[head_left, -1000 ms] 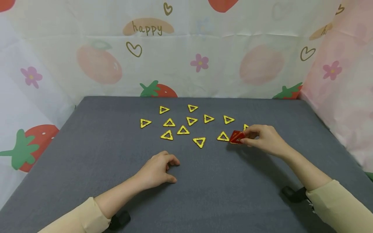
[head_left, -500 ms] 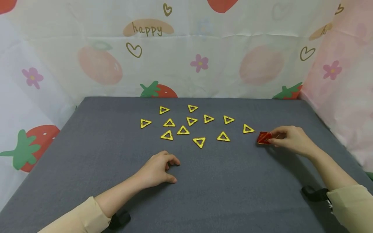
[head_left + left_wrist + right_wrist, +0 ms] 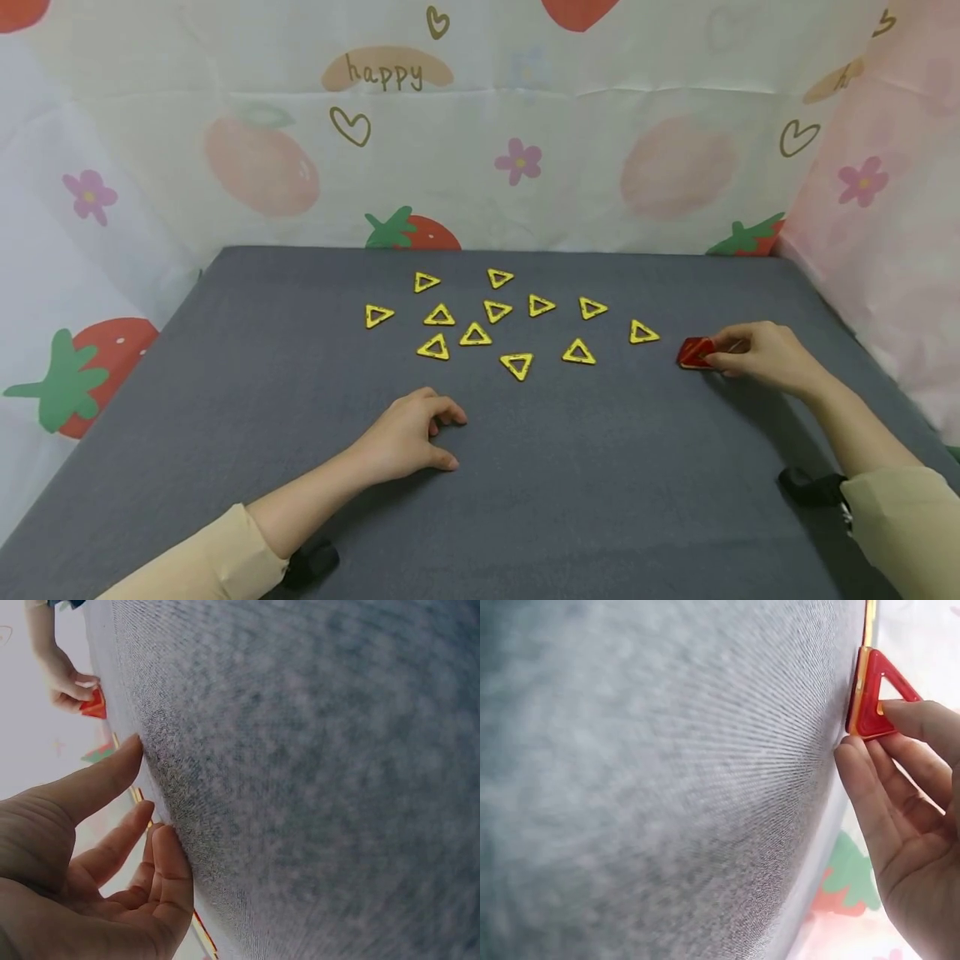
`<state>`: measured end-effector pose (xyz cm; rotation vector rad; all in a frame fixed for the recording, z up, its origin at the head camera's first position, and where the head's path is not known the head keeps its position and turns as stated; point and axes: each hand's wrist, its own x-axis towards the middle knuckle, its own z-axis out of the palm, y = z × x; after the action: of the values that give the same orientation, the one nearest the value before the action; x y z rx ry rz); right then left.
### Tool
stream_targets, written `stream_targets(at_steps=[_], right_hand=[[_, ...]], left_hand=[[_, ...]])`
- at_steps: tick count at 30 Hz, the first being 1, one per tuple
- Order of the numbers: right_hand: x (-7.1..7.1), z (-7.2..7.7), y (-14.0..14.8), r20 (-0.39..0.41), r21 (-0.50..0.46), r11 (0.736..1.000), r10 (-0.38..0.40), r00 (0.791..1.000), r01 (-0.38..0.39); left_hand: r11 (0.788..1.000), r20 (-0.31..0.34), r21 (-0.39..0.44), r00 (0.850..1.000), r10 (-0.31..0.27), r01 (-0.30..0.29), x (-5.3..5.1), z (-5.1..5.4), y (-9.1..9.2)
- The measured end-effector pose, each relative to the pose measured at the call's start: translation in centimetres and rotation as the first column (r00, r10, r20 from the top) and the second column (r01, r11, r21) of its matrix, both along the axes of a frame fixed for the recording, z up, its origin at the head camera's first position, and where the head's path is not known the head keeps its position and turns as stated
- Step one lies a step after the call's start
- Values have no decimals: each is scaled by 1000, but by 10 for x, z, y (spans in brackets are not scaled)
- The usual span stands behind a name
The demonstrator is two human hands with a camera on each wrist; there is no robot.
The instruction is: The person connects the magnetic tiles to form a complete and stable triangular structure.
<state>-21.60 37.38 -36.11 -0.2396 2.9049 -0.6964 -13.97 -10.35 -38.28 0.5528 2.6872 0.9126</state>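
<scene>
At the right of the table, the right hand (image 3: 772, 357) pinches a red triangular piece (image 3: 695, 353) between thumb and fingers, low over the cloth. In the right wrist view the red piece (image 3: 874, 697) has an open triangular middle, and the thumb of the right hand (image 3: 911, 787) lies on its face. The left hand (image 3: 408, 435) rests on the cloth left of centre, fingers loosely bent, holding nothing. Several yellow triangles lie flat beyond it, among them one pointing toward the person (image 3: 517, 365) and another near the red piece (image 3: 642, 332).
A dark grey cloth (image 3: 562, 500) covers the table. A printed curtain (image 3: 570, 208) stands behind the far edge and along both sides. More yellow triangles lie toward the back, such as one at the left (image 3: 378, 316) and one by the far edge (image 3: 500, 277).
The right hand has moved right with the red piece, away from the yellow triangles, uncovering the rightmost one. The left hand stays in place on the cloth.
</scene>
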Motion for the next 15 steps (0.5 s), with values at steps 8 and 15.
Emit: stream_targets(at_steps=[8, 15], right_hand=[[-3, 0, 3, -14, 18, 1000, 1, 1000, -1], [-4, 0, 2, -22, 8, 1000, 8, 1000, -8]], left_hand=[[1000, 0, -2, 1000, -1, 1, 0, 0, 0], [1000, 0, 0, 1000, 6, -6, 0, -1, 1]])
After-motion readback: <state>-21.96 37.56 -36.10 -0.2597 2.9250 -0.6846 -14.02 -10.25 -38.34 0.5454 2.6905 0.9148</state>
